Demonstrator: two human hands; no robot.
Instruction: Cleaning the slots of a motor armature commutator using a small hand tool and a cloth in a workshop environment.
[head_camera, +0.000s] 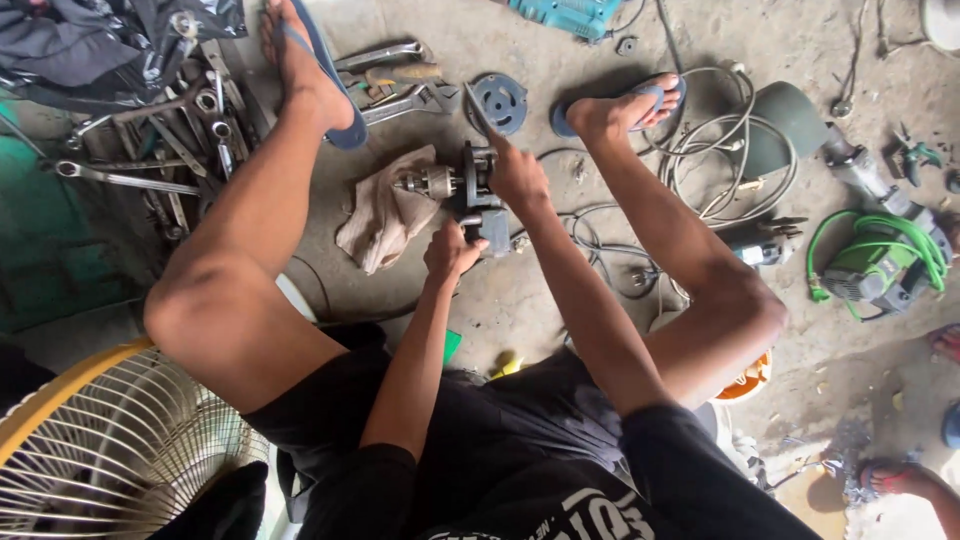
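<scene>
A dark metal power-tool part (470, 195) with a chuck-like shaft end stands on the concrete floor between my feet, next to a dirty beige rag (385, 215). My right hand (517, 172) grips the top of the part and holds a thin rod or screwdriver that points up and left. My left hand (452, 250) is closed on the lower side of the same part. I sit low, knees spread, in blue flip-flops.
A pile of spanners and sockets (170, 140) lies at the left, and more wrenches (395, 85) beyond the rag. A round dark disc (500, 102) and white cable coils (715, 150) lie to the right. A green power tool (880, 265) sits far right. A fan grille (110, 450) is at lower left.
</scene>
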